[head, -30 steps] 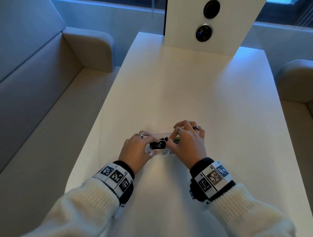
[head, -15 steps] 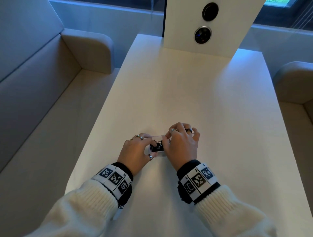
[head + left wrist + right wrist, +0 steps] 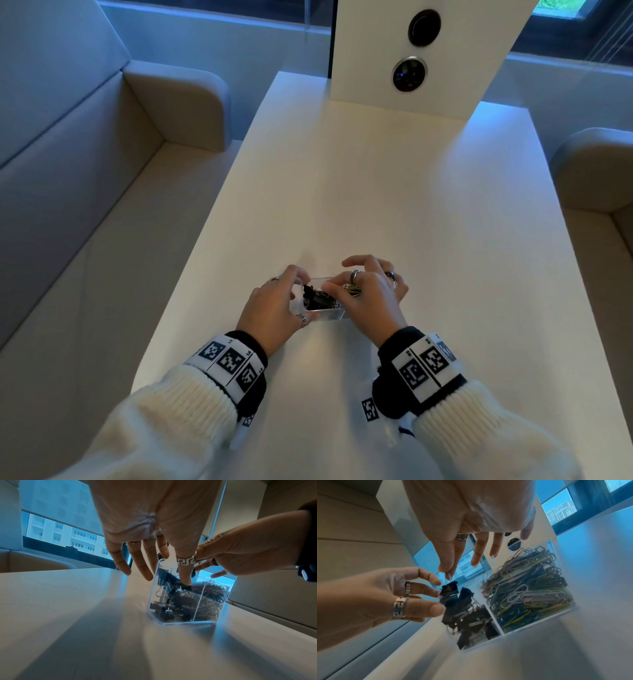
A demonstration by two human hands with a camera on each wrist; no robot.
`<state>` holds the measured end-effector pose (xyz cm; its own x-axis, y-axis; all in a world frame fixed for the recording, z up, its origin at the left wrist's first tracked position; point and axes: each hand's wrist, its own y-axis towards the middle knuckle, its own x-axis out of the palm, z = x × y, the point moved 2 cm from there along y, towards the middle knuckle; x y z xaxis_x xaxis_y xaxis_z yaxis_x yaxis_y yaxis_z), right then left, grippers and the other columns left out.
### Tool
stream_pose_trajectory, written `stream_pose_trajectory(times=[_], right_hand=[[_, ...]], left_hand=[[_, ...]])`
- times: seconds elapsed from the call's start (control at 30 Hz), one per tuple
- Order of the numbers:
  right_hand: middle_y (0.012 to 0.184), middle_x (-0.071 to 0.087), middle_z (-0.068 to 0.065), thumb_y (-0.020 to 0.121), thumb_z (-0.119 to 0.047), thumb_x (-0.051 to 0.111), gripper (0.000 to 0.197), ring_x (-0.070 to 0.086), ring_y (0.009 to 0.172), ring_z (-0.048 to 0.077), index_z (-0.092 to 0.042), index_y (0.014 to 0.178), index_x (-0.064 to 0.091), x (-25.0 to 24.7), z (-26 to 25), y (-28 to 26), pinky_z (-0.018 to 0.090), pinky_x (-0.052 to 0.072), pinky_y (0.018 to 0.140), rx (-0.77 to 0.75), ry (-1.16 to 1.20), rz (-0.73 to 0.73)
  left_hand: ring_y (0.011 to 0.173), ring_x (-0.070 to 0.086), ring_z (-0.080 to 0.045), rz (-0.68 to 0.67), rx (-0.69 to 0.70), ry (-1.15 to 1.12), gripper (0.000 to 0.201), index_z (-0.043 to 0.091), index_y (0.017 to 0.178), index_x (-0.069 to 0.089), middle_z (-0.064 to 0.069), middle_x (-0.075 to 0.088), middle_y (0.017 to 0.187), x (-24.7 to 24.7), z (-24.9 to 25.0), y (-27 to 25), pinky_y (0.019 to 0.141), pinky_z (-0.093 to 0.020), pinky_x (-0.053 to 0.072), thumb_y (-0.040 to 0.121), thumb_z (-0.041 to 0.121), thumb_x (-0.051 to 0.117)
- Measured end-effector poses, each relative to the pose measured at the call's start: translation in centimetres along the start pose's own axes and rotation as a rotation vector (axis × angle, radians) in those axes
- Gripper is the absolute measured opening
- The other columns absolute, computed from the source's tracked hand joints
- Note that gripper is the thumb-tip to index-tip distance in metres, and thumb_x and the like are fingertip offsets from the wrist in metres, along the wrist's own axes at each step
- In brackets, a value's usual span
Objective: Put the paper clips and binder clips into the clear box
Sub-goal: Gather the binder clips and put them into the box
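Note:
A small clear box [image 3: 329, 313] with two compartments stands near the table's front. Black binder clips [image 3: 317, 298] fill its left half and coloured paper clips [image 3: 352, 290] its right half. My left hand [image 3: 301, 297] grips the box's left end, thumb on the near wall, fingers at the far side. In the right wrist view my right hand [image 3: 447, 573] pinches the wire handle of one black binder clip [image 3: 449, 588] just above the binder clip pile [image 3: 471, 622]. In the left wrist view the box [image 3: 202, 622] shows both piles through its walls.
The white table [image 3: 376, 205] stretches away from me. A white upright panel [image 3: 428, 51] with two round sockets stands at its far end. Beige benches [image 3: 85, 240] run along both sides.
My right hand has shifted slightly left over the box, and its free fingers now spread above it. My left hand stays at the box's left end.

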<state>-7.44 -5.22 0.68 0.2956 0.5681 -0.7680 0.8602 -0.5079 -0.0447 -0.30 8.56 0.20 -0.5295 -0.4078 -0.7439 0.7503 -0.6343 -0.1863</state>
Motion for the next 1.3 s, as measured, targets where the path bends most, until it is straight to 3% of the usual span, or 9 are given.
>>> stream_pose_trajectory(times=[0.3, 0.47, 0.63, 0.7, 0.77, 0.9, 0.97, 1.07, 1.3], right_hand=[[0.148, 0.019, -0.021, 0.083, -0.047, 0.058, 0.016, 0.003, 0.139, 0.015, -0.040, 0.086, 0.072, 1.6, 0.8, -1.0, 0.047, -0.003, 0.106, 0.027, -0.138, -0.041], [0.143, 0.031, -0.012, 0.078, -0.038, 0.066, 0.011, 0.012, 0.137, 0.016, -0.042, 0.087, 0.069, 0.6, 1.5, -1.1, 0.046, 0.001, 0.105, -0.091, -0.139, 0.015], [0.135, 0.049, -0.009, 0.077, -0.050, 0.051, 0.024, 0.023, 0.128, 0.019, -0.038, 0.073, 0.072, 0.5, 1.7, -1.2, 0.043, 0.009, 0.099, -0.268, -0.336, 0.055], [0.138, 0.045, -0.008, 0.078, -0.055, 0.043, 0.034, 0.022, 0.129, 0.017, -0.039, 0.088, 0.071, -0.4, 2.1, -1.4, 0.041, 0.010, 0.100, -0.286, -0.285, 0.085], [0.143, 0.035, -0.005, 0.077, -0.057, 0.050, 0.044, 0.019, 0.131, 0.018, -0.038, 0.115, 0.059, -1.6, 2.9, -1.4, 0.042, 0.013, 0.104, -0.220, -0.186, 0.053], [0.145, 0.026, -0.003, 0.071, -0.036, 0.075, 0.090, 0.031, 0.124, 0.014, -0.036, 0.142, 0.019, -3.2, 5.3, -1.0, 0.037, 0.027, 0.109, -0.044, -0.054, -0.259], [0.135, 0.042, 0.000, 0.074, -0.021, 0.074, 0.076, 0.046, 0.105, 0.008, -0.026, 0.138, 0.033, -3.6, 5.9, -0.7, 0.022, 0.038, 0.098, -0.021, 0.012, -0.296], [0.118, 0.054, 0.002, 0.077, -0.014, 0.071, 0.049, 0.053, 0.085, 0.008, -0.016, 0.121, 0.051, -4.3, 6.4, -0.4, 0.007, 0.036, 0.077, -0.040, -0.016, -0.230], [0.118, 0.056, 0.004, 0.077, -0.014, 0.071, 0.049, 0.055, 0.093, 0.016, -0.013, 0.121, 0.051, -7.6, 9.1, 0.1, 0.019, 0.042, 0.086, 0.046, -0.048, -0.160]], left_hand=[[0.087, 0.055, -0.012, -0.002, -0.003, -0.076, 0.062, 0.028, 0.119, 0.041, 0.016, 0.054, 0.104, -0.1, -0.3, 0.1, 0.083, -0.030, 0.043, 0.069, 0.032, 0.077], [0.082, 0.054, -0.010, 0.005, 0.011, -0.043, 0.058, 0.028, 0.116, 0.049, 0.015, 0.057, 0.104, 0.0, -0.6, 0.4, 0.085, -0.032, 0.045, 0.067, 0.032, 0.079], [0.083, 0.055, -0.011, 0.009, 0.022, -0.040, 0.054, 0.027, 0.113, 0.052, 0.014, 0.057, 0.105, -0.1, -0.5, 0.4, 0.082, -0.031, 0.043, 0.066, 0.035, 0.078], [0.082, 0.056, -0.011, 0.003, 0.024, -0.054, 0.057, 0.027, 0.116, 0.052, 0.013, 0.058, 0.105, -0.1, -0.6, 0.5, 0.082, -0.031, 0.045, 0.066, 0.031, 0.080], [0.082, 0.058, -0.012, -0.008, 0.031, -0.083, 0.061, 0.027, 0.121, 0.052, 0.009, 0.059, 0.108, 0.0, -0.7, 0.6, 0.082, -0.029, 0.047, 0.067, 0.024, 0.080], [0.082, 0.061, -0.017, -0.048, 0.056, -0.133, 0.056, 0.023, 0.120, 0.056, 0.001, 0.058, 0.111, 0.2, -0.5, 0.9, 0.082, -0.027, 0.048, 0.069, 0.016, 0.078], [0.081, 0.062, -0.019, -0.057, 0.060, -0.134, 0.055, 0.021, 0.118, 0.057, -0.001, 0.058, 0.110, 0.2, -0.3, 1.1, 0.082, -0.030, 0.049, 0.068, 0.014, 0.079], [0.081, 0.063, -0.020, -0.088, 0.064, -0.125, 0.054, 0.021, 0.116, 0.058, -0.004, 0.059, 0.109, 0.5, 0.6, 1.6, 0.083, -0.032, 0.050, 0.067, 0.013, 0.079], [0.082, 0.062, -0.018, -0.120, 0.107, -0.097, 0.056, 0.022, 0.115, 0.053, -0.003, 0.060, 0.109, 2.5, 4.8, 4.1, 0.079, -0.032, 0.051, 0.066, 0.024, 0.081]])
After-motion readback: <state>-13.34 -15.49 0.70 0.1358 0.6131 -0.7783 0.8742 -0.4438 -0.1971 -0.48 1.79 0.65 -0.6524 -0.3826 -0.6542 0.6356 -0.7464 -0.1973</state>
